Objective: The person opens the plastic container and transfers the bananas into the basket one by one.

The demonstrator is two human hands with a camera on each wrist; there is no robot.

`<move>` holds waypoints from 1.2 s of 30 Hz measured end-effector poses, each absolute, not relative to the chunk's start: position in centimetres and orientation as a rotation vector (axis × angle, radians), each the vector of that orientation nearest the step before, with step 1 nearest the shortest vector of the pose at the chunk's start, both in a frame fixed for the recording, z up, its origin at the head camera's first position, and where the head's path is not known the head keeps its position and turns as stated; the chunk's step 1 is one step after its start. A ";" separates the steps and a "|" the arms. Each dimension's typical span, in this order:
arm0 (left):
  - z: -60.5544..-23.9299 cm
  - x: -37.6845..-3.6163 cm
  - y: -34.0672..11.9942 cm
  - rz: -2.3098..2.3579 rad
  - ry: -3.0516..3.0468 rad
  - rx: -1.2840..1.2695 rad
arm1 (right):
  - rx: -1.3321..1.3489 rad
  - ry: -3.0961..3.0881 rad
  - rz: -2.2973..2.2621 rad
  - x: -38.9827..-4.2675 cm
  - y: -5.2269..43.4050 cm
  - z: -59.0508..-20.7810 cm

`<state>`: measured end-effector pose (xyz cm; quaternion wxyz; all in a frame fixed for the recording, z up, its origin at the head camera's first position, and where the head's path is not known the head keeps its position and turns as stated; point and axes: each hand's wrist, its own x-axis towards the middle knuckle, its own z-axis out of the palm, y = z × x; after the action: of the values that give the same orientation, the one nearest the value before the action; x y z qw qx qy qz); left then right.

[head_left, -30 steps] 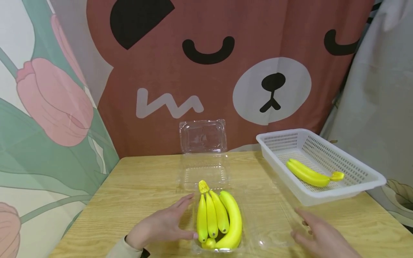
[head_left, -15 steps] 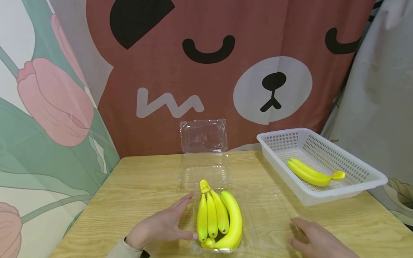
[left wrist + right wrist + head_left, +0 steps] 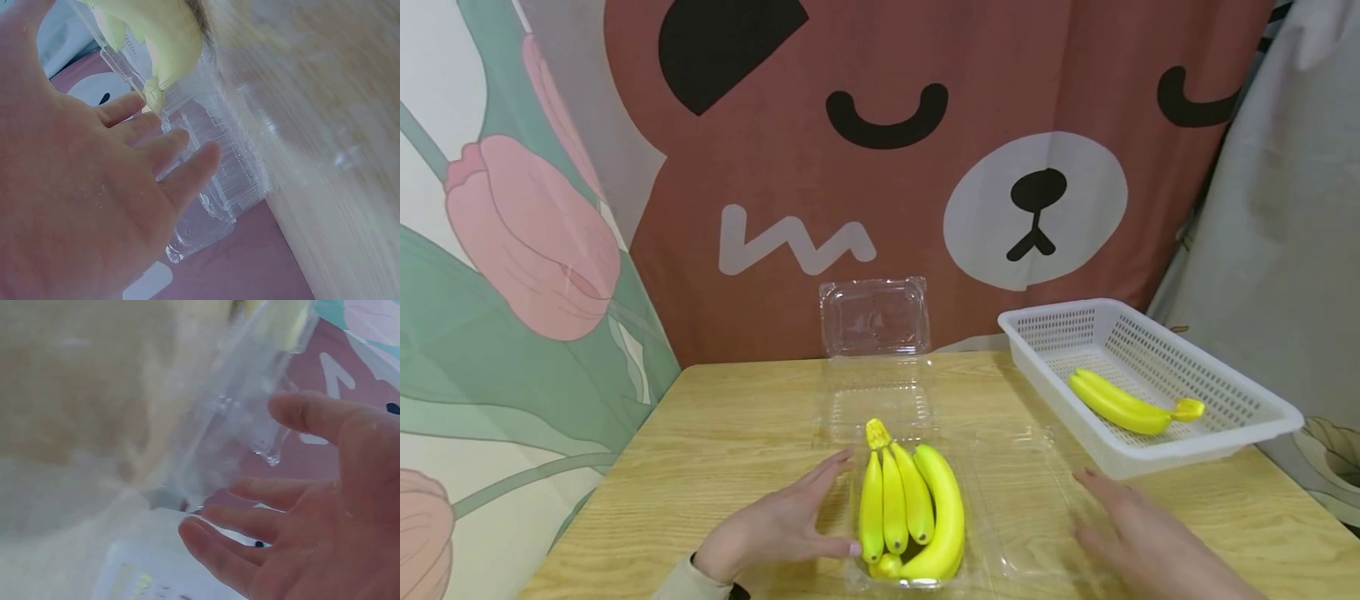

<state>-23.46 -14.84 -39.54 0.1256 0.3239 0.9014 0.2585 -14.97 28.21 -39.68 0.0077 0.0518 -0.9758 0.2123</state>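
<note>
Yellow bananas point(image 3: 893, 507) in clear plastic clamshell box point(image 3: 913, 584). Left hand point(image 3: 778, 521) at box's left wall, right hand point(image 3: 1138, 525) near its clear lid point(image 3: 1026, 500); both relaxed, ungripping. Probably closing step; next calls for raising lid.

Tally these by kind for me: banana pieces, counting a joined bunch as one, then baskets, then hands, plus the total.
Banana pieces: 3 (two in the front clear container, one in the basket)
Baskets: 1
Hands: 2 (left hand, right hand)
Total: 6
</note>
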 end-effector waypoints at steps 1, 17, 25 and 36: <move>-39.5 -23.4 -14.8 0.758 2.623 0.944 | 0.181 -3.011 0.646 -15.0 28.0 -39.4; -39.3 -23.3 -14.7 0.743 2.623 0.940 | 0.426 -2.795 0.588 -16.6 20.6 -35.1; -39.3 -23.2 -14.7 0.737 2.640 0.956 | 0.473 -2.819 0.676 -18.0 16.9 -34.8; -39.3 -23.2 -14.7 0.739 2.644 0.961 | 0.465 -2.895 0.788 -20.4 13.8 -36.9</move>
<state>-23.18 -14.74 -39.35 0.1162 0.3281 0.9028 0.2525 -20.42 13.81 -36.91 0.0528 0.1528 -0.9522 0.2593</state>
